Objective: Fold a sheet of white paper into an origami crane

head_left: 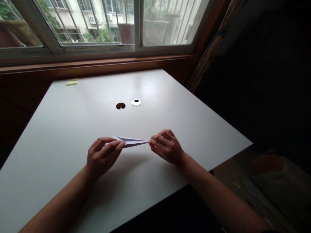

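A narrow folded piece of white paper [131, 141], shaped like a long thin wedge, is held just above the white table [60, 129] between both hands. My left hand [103, 155] pinches its wider left end with fingers curled round it. My right hand [166, 146] pinches the pointed right tip between thumb and fingers. Both forearms reach in from the bottom of the view.
A round cable hole [120, 105] and a white round cap [136, 102] lie further back on the table. A small yellow sticky pad [72, 82] sits at the far left corner. A window runs behind; a curtain [209, 48] and a dark area are at the right.
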{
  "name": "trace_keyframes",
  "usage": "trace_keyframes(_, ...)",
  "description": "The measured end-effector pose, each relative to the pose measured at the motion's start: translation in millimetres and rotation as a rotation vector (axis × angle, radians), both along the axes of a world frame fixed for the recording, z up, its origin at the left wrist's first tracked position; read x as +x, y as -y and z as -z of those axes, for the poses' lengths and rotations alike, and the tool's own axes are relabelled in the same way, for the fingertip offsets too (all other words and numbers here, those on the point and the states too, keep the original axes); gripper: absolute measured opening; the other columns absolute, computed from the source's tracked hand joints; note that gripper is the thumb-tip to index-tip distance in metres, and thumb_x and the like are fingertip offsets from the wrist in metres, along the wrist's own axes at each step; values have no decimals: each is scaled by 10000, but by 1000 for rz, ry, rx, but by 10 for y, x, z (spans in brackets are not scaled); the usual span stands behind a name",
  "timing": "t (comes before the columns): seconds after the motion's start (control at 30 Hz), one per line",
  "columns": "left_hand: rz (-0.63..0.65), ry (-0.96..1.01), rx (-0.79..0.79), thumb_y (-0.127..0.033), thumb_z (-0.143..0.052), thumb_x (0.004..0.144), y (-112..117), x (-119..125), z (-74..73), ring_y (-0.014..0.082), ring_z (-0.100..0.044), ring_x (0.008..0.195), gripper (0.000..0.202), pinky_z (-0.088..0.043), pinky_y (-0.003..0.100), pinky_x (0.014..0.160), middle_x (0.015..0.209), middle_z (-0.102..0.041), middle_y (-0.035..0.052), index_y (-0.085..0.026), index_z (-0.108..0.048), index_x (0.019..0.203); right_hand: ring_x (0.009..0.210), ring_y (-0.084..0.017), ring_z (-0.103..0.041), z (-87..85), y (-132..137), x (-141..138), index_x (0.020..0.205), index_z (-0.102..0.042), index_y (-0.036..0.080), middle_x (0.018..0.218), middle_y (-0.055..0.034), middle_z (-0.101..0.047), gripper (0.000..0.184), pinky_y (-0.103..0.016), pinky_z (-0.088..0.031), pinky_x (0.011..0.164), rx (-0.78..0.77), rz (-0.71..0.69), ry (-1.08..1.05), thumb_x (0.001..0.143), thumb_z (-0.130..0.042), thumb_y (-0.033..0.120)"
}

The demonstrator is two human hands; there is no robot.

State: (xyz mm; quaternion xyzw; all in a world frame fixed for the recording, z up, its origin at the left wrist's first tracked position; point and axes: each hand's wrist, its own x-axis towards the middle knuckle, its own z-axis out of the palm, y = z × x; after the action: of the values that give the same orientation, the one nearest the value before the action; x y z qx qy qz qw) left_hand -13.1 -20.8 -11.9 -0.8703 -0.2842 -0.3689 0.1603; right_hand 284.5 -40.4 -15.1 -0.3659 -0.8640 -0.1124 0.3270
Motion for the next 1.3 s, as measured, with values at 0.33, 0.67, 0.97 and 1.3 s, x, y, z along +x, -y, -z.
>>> trace_keyframes(0.33, 33, 44, 110, -132, -815, 726, 31, 2, 27, 188, -566, 865, 483, -538, 336, 763, 918, -701, 11, -307, -669, 1152, 822, -157, -643, 9, -64, -94, 1128, -657, 174, 954, -67, -703, 285, -296, -496, 764, -649, -98, -505, 983, -476, 339)
trace_keyframes(0.67, -34, -43, 174, -179, -797, 763, 19, 14, 27, 208, -510, 892, 443, -478, 356, 809, 986, -695, 17, -360, -674, 1149, 535, -95, -553, -26, -65, -348, 766, -631, 155, 649, -17, -668, 490, -207, -391, 514, -1415, -272, -785, 932, -477, 589)
trace_keyframes(0.97, -233, 244, -64, -179, -737, 796, -83, 45, 80, 253, -561, 1019, 433, -444, 421, 897, 1094, -634, 92, -271, -604, 1197, 573, -101, -606, 37, -106, -488, 824, -618, 161, 701, -23, -693, 361, -214, -454, 560, -1461, -195, -985, 880, -606, 517)
trace_keyframes(1.3, -17, 655, -1123, -451, -645, 855, -108, 153, 12, 210, -628, 898, 284, -501, 276, 728, 971, -652, 69, -187, -690, 950, 716, -149, -688, -3, -210, -676, 881, -642, 156, 823, -76, -747, 374, -279, -535, 700, -1421, -239, -964, 882, -596, 528)
